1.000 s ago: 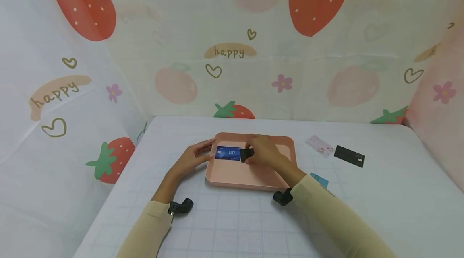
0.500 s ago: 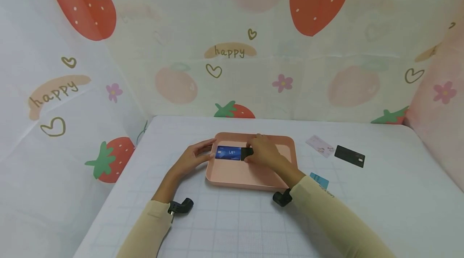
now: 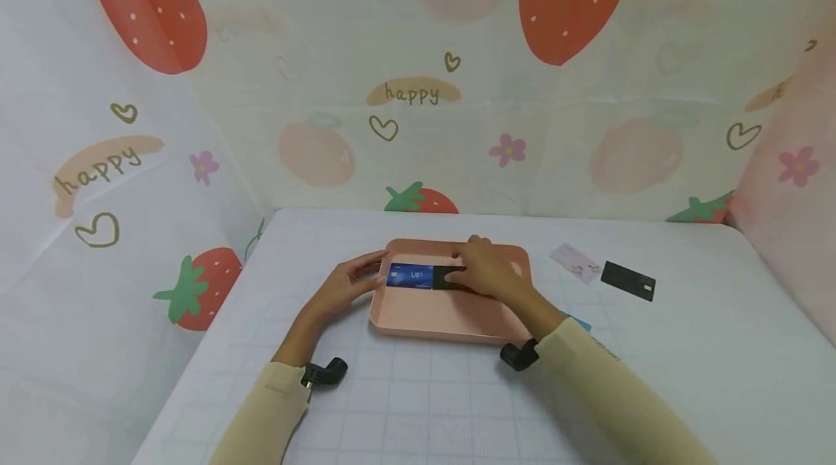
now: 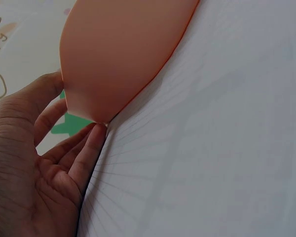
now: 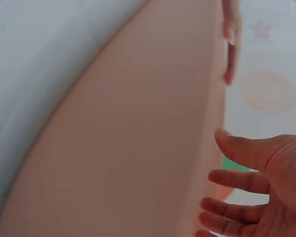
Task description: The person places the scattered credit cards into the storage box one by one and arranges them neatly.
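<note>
In the head view a pink tray (image 3: 451,320) lies on the table. A blue card marked VIP (image 3: 409,276) lies in its left part, and a black card (image 3: 443,278) sits against that card's right side. My right hand (image 3: 491,270) is over the black card with its fingers apart, hiding the card's right part. The right wrist view shows thumb and fingers of the right hand (image 5: 266,182) spread, pinching nothing. At the tray's left rim rests my left hand (image 3: 339,287). In the left wrist view the left hand (image 4: 44,163) touches the tray's side (image 4: 113,59) with its fingertips.
Right of the tray lie a pale pink card (image 3: 576,263) and another black card (image 3: 628,281). A light blue card (image 3: 578,321) is partly hidden by the right sleeve (image 3: 607,371). A printed cloth wall (image 3: 562,124) stands behind the table.
My right hand has let go of the black card and shifted slightly right, its fingers spreading. More of that card shows beside the VIP card. The left hand stays at the tray's rim.
</note>
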Tool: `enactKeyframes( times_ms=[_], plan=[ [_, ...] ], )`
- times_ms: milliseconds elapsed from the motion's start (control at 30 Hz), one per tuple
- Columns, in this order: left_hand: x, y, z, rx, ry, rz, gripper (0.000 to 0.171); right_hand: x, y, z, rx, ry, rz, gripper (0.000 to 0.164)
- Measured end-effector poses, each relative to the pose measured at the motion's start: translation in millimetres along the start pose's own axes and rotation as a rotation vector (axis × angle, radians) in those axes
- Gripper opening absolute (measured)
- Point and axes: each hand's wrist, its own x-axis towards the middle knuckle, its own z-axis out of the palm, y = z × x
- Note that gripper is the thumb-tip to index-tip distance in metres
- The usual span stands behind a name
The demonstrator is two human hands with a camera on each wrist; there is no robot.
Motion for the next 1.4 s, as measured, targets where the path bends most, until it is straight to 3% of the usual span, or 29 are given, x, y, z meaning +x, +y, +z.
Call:
enactKeyframes(
  times_ms=[733, 1400],
  plan=[
    [-1.1, 2.0, -0.8, 0.035, 0.002, 0.033, 0.059, -58.3, 21.5, -51.8, 0.089, 0.107, 0.028, 0.048],
    [-1.3, 2.2, 1.6, 0.023, 0.008, -0.003, 0.060, -105.6, 55.8, -55.3, 0.158, 0.112, 0.114, 0.050]
  ],
)
